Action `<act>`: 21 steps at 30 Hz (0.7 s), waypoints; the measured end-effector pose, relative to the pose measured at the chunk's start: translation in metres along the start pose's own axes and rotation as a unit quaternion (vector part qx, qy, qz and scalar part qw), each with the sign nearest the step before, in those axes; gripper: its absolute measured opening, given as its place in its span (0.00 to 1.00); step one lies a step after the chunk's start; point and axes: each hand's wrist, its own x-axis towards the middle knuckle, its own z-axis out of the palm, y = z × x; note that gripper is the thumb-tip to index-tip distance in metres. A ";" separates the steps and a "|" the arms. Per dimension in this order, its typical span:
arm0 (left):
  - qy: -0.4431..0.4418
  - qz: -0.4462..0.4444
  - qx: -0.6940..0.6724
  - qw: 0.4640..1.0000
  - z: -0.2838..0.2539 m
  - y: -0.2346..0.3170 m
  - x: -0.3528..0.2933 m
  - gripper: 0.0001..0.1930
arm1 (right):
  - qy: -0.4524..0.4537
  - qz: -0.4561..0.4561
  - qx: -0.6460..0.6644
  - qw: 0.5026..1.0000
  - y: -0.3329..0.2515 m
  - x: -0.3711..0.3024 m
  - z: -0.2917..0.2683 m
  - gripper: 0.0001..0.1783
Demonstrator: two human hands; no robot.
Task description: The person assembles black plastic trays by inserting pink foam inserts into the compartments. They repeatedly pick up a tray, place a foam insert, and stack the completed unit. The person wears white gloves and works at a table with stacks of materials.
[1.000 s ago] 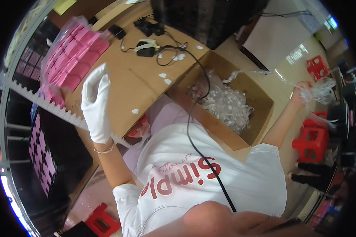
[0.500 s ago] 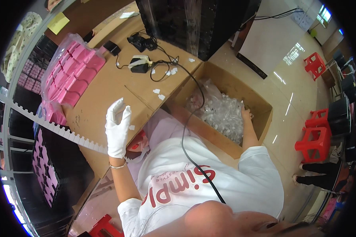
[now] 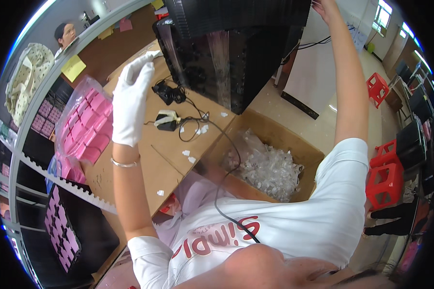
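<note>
My left hand (image 3: 134, 98), in a white glove with a bracelet at the wrist, is raised over the brown cardboard tabletop (image 3: 144, 166). Its fingers curve apart from the thumb, and I see nothing held. White paper (image 3: 153, 54) lies behind the fingertips. My bare right hand (image 3: 326, 9) reaches up at the top edge, beside the upper right corner of a tall black stack (image 3: 207, 62). The picture's edge cuts off most of its fingers, so their grip is hidden. Below that arm, a cardboard box (image 3: 301, 144) holds clear plastic bags with small pieces (image 3: 270, 171).
Pink trays (image 3: 84, 123) in clear plastic sit at the table's left. A black adapter (image 3: 168, 121) and tangled cables lie on the table among white scraps. One cable crosses to my chest. Red stools (image 3: 385, 184) stand at right. Across a partition is another person (image 3: 65, 36).
My right hand has left the plastic bags in the box and risen to the top of the stack. My left hand has moved up and farther over the table. The view has tilted upward.
</note>
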 end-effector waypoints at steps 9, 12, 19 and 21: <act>-0.093 0.028 0.132 0.986 0.001 0.022 0.084 0.19 | -0.069 0.322 -0.063 0.942 -0.077 -0.049 0.028 0.35; -0.149 0.008 0.131 0.980 0.009 0.019 0.100 0.19 | -0.086 0.337 -0.074 0.935 -0.082 -0.052 0.028 0.33; -0.173 -0.063 -0.013 0.983 0.018 0.004 0.128 0.17 | -0.056 0.385 -0.003 0.921 -0.062 -0.025 0.016 0.27; -0.178 -0.065 -0.044 0.981 0.018 0.001 0.129 0.17 | -0.042 0.382 0.019 0.923 -0.062 -0.025 0.016 0.24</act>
